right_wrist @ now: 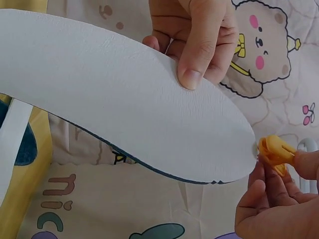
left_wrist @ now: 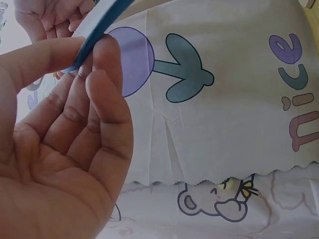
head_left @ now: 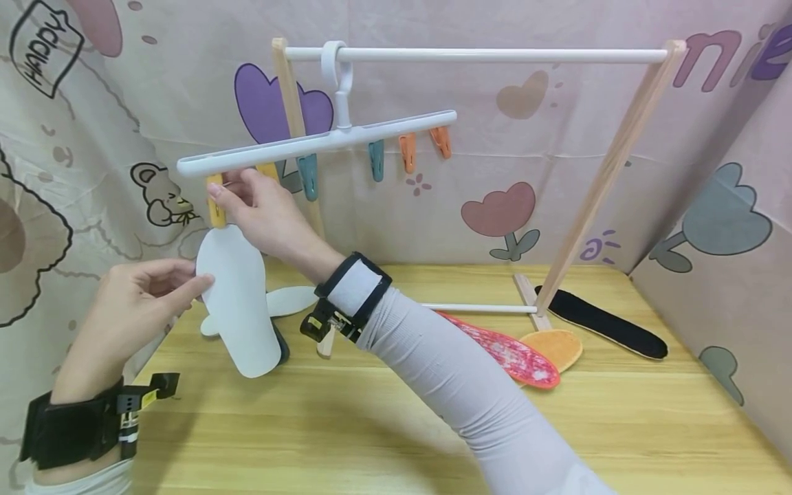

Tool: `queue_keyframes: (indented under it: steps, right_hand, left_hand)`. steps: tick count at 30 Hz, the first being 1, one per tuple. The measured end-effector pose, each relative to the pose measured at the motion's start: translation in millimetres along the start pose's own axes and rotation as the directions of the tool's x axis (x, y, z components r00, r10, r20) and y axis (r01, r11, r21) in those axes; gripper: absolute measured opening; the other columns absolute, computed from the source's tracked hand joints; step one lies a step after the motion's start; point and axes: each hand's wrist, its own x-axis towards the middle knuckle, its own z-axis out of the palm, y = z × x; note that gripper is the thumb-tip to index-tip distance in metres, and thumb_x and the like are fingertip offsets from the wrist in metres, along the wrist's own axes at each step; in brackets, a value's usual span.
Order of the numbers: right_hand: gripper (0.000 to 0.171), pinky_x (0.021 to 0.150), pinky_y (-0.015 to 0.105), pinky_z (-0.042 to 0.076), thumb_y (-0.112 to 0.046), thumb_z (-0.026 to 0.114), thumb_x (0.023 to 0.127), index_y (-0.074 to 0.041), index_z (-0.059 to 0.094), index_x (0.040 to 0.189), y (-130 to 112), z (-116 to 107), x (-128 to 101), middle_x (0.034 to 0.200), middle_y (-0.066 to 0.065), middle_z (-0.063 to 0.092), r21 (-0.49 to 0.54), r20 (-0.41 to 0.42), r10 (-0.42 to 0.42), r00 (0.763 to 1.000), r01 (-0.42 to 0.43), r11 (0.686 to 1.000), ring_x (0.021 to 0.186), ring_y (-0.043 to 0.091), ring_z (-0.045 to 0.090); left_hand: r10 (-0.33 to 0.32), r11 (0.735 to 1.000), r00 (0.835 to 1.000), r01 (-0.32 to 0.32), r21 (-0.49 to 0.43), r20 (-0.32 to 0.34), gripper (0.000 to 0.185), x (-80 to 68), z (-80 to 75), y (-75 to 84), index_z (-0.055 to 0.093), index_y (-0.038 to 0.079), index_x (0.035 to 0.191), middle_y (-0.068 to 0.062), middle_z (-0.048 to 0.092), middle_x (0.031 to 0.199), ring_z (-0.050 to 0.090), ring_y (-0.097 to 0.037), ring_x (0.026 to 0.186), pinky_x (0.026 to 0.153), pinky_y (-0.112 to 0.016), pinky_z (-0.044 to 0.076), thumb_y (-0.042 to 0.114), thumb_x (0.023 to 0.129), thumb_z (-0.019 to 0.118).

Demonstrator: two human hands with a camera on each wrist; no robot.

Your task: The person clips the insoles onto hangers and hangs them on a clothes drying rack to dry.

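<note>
A white insole point(head_left: 238, 302) with a dark blue underside hangs at the left, its narrower end up. My left hand point(head_left: 133, 295) pinches it by its edge between thumb and fingers. Above it, my right hand point(head_left: 272, 213) pinches a yellow clip point(head_left: 216, 203) hanging from the left end of the white hanger point(head_left: 334, 141). In the right wrist view the mouth of that clip point(right_wrist: 274, 149) sits right at the insole's rounded tip point(right_wrist: 244, 144). Thin and edge-on, the blue side of the insole point(left_wrist: 102, 35) shows between the fingers in the left wrist view.
The hanger hooks over the white bar point(head_left: 495, 55) of a wooden rack point(head_left: 609, 179). Other clips hang along it, teal point(head_left: 376, 161) and orange point(head_left: 407, 152). On the table point(head_left: 396, 440) lie a red patterned insole point(head_left: 507, 350), an orange one point(head_left: 559, 347), a black one point(head_left: 606, 323) and a pale one point(head_left: 291, 300).
</note>
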Motion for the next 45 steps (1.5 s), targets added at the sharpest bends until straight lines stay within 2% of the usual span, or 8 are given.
queue_keyframes:
  steps: [8, 12, 17, 21, 26, 32, 38, 45]
  right_hand:
    - [0.036, 0.096, 0.014, 0.051, -0.034, 0.058, 0.112, -0.015, 0.063, 0.143, -2.3, -1.1, -1.9, 0.133, -0.004, 0.074, 0.034, 0.007, -0.006, 1.0, 0.006, 0.999, 0.122, 0.002, 0.068]
    - [0.035, 0.096, 0.013, 0.051, -0.033, 0.058, 0.112, -0.015, 0.063, 0.142, -1.9, -1.0, -2.7, 0.132, -0.004, 0.074, 0.035, 0.004, -0.016, 1.0, 0.016, 0.999, 0.121, 0.002, 0.068]
    - [0.032, 0.093, 0.012, 0.049, -0.031, 0.059, 0.112, -0.013, 0.065, 0.138, -0.2, -1.8, -2.7, 0.128, -0.003, 0.075, 0.047, 0.005, -0.037, 0.999, 0.037, 0.998, 0.118, 0.002, 0.069]
    - [0.031, 0.093, 0.012, 0.049, -0.03, 0.059, 0.112, -0.013, 0.065, 0.138, 0.6, -2.0, -3.1, 0.127, -0.003, 0.075, 0.05, 0.011, -0.04, 0.999, 0.039, 0.998, 0.116, 0.002, 0.069]
    - [0.032, 0.094, 0.012, 0.05, -0.03, 0.059, 0.113, -0.013, 0.065, 0.139, 1.7, -2.2, -3.4, 0.127, -0.003, 0.075, 0.048, 0.017, -0.04, 0.999, 0.039, 0.998, 0.116, 0.002, 0.069]
    - [0.032, 0.092, 0.013, 0.051, -0.03, 0.059, 0.112, -0.013, 0.065, 0.139, 3.3, -2.7, -3.7, 0.127, -0.002, 0.074, 0.052, 0.019, -0.032, 0.999, 0.031, 0.998, 0.116, 0.003, 0.069]
    - [0.033, 0.09, 0.011, 0.051, -0.029, 0.059, 0.112, -0.012, 0.065, 0.139, 3.5, -3.2, -2.4, 0.128, -0.001, 0.075, 0.056, 0.029, -0.037, 0.999, 0.036, 0.998, 0.117, 0.003, 0.069]
    - [0.033, 0.09, 0.012, 0.051, -0.029, 0.059, 0.112, -0.012, 0.065, 0.14, 3.8, -2.7, -2.7, 0.129, -0.001, 0.074, 0.054, 0.033, -0.033, 0.999, 0.031, 0.998, 0.117, 0.003, 0.069]
  left_hand:
    - [-0.031, 0.998, 0.999, 0.03, -0.053, -0.018, 0.021, -1.8, 0.3, 3.5, 0.079, 0.013, 0.113, 0.017, 0.074, 0.079, 0.057, -0.015, 0.054, 0.047, -0.029, 0.045, 0.03, 0.101, 0.079]
    - [0.017, 0.998, 1.0, -0.018, -0.056, -0.008, 0.015, -1.6, -1.1, 2.1, 0.078, 0.012, 0.11, 0.014, 0.074, 0.078, 0.056, -0.014, 0.054, 0.046, -0.028, 0.043, 0.022, 0.1, 0.079]
    - [0.019, 1.0, 0.999, -0.019, 0.0, 0.029, 0.02, -0.5, -0.9, 2.0, 0.078, 0.011, 0.114, 0.02, 0.075, 0.083, 0.065, -0.006, 0.067, 0.054, -0.026, 0.047, 0.026, 0.101, 0.078]
    - [0.017, 1.0, 0.999, -0.016, -0.026, 0.036, 0.019, -1.1, -0.9, 2.5, 0.078, 0.011, 0.114, 0.018, 0.075, 0.082, 0.065, -0.005, 0.069, 0.054, -0.027, 0.047, 0.025, 0.101, 0.078]
    - [0.009, 0.996, 1.0, -0.008, -0.093, 0.006, 0.012, -3.7, -1.5, 3.1, 0.079, 0.015, 0.11, 0.011, 0.074, 0.077, 0.059, -0.014, 0.057, 0.048, -0.028, 0.047, 0.022, 0.101, 0.079]
    - [0.031, 0.992, 0.999, -0.033, -0.122, -0.02, 0.008, -4.2, -1.9, 3.0, 0.079, 0.019, 0.108, 0.013, 0.074, 0.076, 0.062, -0.01, 0.06, 0.049, -0.026, 0.047, 0.018, 0.1, 0.079]
    - [0.041, 0.987, 0.995, -0.054, -0.154, -0.091, 0.008, -3.4, 2.1, 5.5, 0.08, 0.02, 0.103, 0.016, 0.074, 0.073, 0.064, -0.006, 0.06, 0.049, -0.023, 0.049, 0.013, 0.098, 0.081]
    - [0.017, 0.984, 0.996, -0.032, -0.177, -0.087, 0.008, -3.7, 4.6, 7.8, 0.079, 0.02, 0.103, 0.013, 0.073, 0.07, 0.06, -0.011, 0.053, 0.044, -0.026, 0.046, 0.014, 0.098, 0.08]
